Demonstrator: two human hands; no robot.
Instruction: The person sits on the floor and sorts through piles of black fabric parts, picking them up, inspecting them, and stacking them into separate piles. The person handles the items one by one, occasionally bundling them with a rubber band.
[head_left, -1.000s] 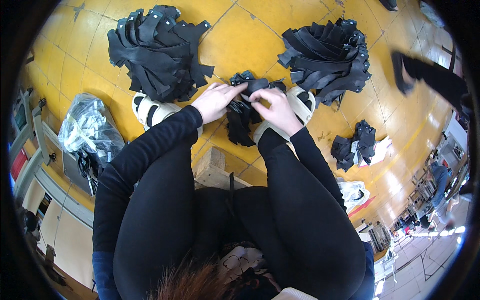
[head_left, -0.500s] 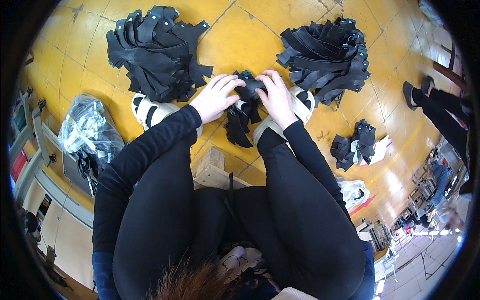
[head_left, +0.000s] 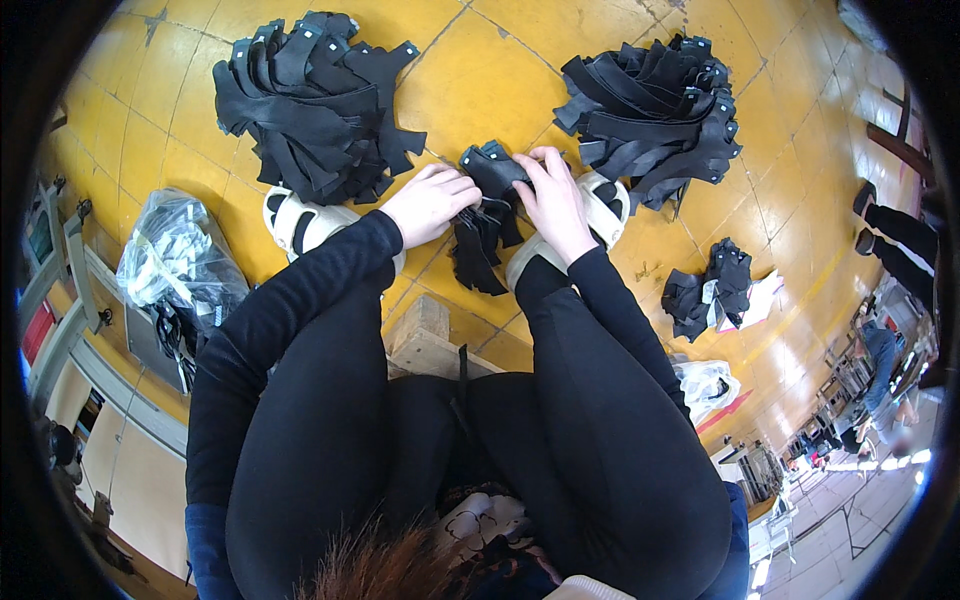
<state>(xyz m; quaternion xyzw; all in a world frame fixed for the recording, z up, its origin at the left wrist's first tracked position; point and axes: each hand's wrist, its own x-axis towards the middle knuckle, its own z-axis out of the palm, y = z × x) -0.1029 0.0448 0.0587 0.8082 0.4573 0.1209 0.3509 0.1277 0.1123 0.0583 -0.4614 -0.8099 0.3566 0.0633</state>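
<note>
Between my shoes, a small bundle of black fabric pieces (head_left: 493,172) is held just off or on the floor; the exact gap cannot be made out. My right hand (head_left: 556,205) pinches its right side between thumb and fingers. With bent fingers, my left hand (head_left: 432,207) grips the bundle's lower left edge, its fingertips partly hidden. Small pale tags show along the bundle's top edge. Below it, more black pieces (head_left: 475,262) hang or lie on the yellow tiles. A large fanned pile of black pieces (head_left: 310,115) lies ahead to the left, and a similar pile (head_left: 650,125) to the right.
My light clogs (head_left: 305,225) flank the bundle. On the left sit a clear plastic bag (head_left: 178,255) and a grey metal frame (head_left: 75,300). To the right lie a smaller black heap (head_left: 712,290) on paper and a white bag (head_left: 707,385). Another person's legs (head_left: 900,235) stand far right.
My left hand has drawn back from the bundle's top to its lower left side, uncovering the tagged top edge. My right hand stays nearly in place. The person at far right has shifted.
</note>
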